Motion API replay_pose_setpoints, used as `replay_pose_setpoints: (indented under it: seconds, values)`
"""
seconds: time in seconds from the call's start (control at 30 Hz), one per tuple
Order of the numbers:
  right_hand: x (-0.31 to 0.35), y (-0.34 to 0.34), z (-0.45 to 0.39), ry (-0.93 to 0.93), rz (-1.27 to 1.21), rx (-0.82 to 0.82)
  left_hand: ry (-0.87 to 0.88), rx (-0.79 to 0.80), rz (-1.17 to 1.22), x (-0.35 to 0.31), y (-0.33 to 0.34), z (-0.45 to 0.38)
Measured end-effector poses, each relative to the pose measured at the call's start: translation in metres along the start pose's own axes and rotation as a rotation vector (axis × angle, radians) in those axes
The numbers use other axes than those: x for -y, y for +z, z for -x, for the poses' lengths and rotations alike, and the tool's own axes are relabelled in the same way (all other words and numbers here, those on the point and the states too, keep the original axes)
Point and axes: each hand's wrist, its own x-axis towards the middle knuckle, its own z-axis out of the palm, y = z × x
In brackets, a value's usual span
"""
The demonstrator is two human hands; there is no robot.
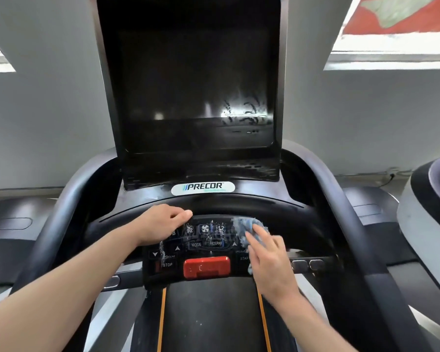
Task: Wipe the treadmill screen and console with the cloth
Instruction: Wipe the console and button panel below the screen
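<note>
Blue cloth, black screen — red button

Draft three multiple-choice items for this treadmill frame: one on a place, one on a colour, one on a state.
1. Where is the cloth?
A. on the screen
B. on the console's right side, under the right hand
C. on the belt

2. What colour is the large clip below the MODE button?
A. red
B. green
C. white

3. What state is the screen in?
A. dark
B. showing a menu
C. covered by the cloth

Answers:
1 B, the right hand presses it on the console.
2 A, the clip is red.
3 A, the screen shows only reflections.
</note>
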Motion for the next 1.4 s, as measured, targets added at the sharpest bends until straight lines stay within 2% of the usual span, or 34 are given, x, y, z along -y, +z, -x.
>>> replay_pose_setpoints:
  seconds: [0.07, 0.13, 0.3, 0.4, 0.47, 0.53, 0.67, 0.83, 1.03, 1.13, 1.23, 1.4]
  values:
    - [0.004, 0.003, 0.029, -0.084, 0.157, 0.042, 0.007, 0.003, -0.004, 0.0, 0.0, 0.001]
    - [0.006, 0.005, 0.041, -0.029, 0.22, 0.121, 0.006, 0.008, -0.015, 0.003, 0.001, 0.002]
    - [0.009, 0.003, -0.019, 0.145, 0.221, 0.149, 0.038, 0.025, -0.021, 0.002, 0.001, 0.006]
    - [0.013, 0.014, 0.007, 0.114, 0.174, 0.131, 0.049, 0.018, -0.016, 0.003, 0.0, 0.005]
    - [0.017, 0.018, 0.036, 0.121, 0.145, 0.183, 0.053, 0.013, -0.022, 0.005, 0.002, 0.005]
    - [0.014, 0.019, 0.031, 0.162, 0.089, 0.211, 0.062, 0.007, -0.035, 0.006, 0.004, 0.006]
    - [0.011, 0.021, -0.018, 0.249, 0.0, 0.147, 0.07, 0.014, -0.05, 0.003, 0.002, 0.007]
    - [0.026, 0.019, 0.052, 0.263, -0.016, 0.178, 0.073, 0.011, -0.041, 0.004, 0.002, 0.008]
    - [0.026, 0.018, -0.022, 0.239, 0.03, 0.125, 0.081, 0.017, -0.071, 0.001, 0.002, 0.008]
    - [0.035, 0.027, 0.025, 0.238, 0.055, 0.107, 0.071, 0.018, -0.055, 0.002, 0.001, 0.009]
    - [0.038, 0.029, 0.067, 0.205, 0.062, 0.165, 0.062, 0.021, -0.036, 0.005, 0.003, 0.011]
    - [0.027, 0.031, 0.018, 0.336, 0.002, 0.104, 0.083, 0.019, -0.063, 0.007, 0.003, 0.011]
